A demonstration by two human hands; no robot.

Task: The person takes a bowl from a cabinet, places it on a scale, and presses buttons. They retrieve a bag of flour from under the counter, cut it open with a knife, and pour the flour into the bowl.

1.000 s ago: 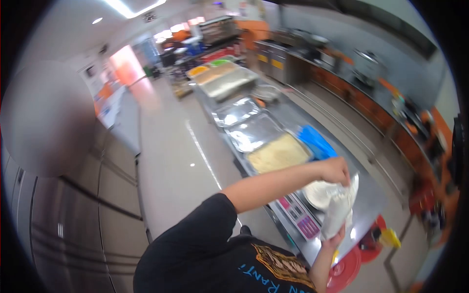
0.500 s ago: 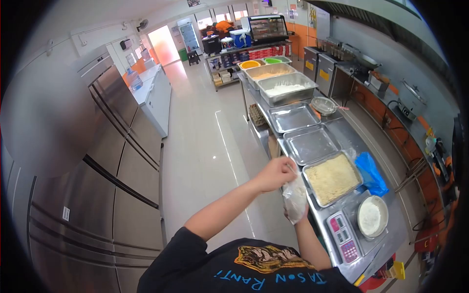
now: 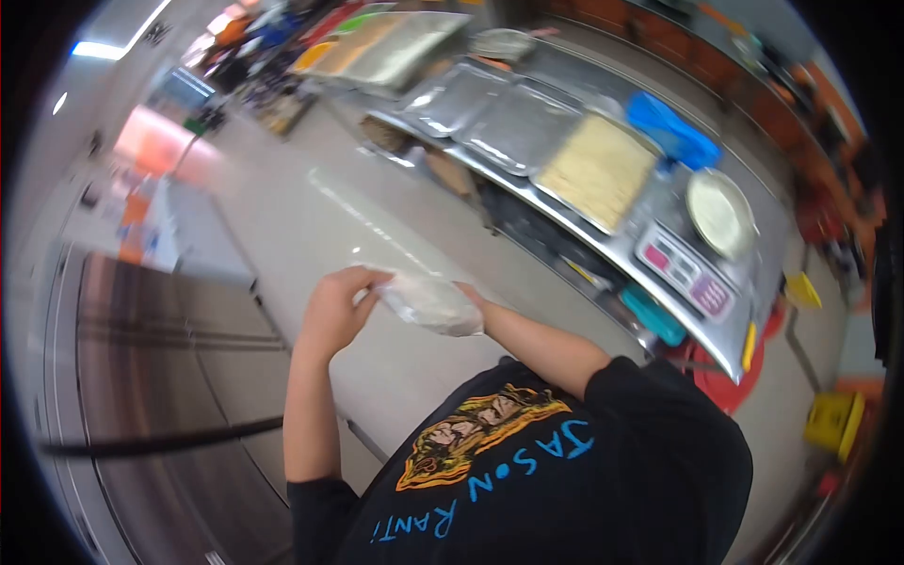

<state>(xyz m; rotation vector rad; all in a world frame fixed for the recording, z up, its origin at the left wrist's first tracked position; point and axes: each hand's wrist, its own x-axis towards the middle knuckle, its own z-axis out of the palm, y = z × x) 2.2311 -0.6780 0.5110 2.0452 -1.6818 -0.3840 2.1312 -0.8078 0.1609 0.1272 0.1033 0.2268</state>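
A clear plastic bag with pale contents [image 3: 428, 303] hangs level between my two hands, away from the table. My left hand [image 3: 337, 309] pinches its left end between thumb and fingers. At the bag's right end is my right hand [image 3: 474, 303], closed round it, its fingers mostly hidden behind the plastic.
To the right is a steel table [image 3: 617, 247] with a tray of pale crumbly stuff [image 3: 601, 171], empty trays [image 3: 521, 124], a scale [image 3: 686, 270], a round bowl [image 3: 720, 213] and a blue bag [image 3: 670, 132]. Steel refrigerators [image 3: 169, 358] stand at the left.
The view has turned and blurred. Both hands have carried the bag left, away from the table edge, and the bag has gone from hanging upright to lying nearly level.
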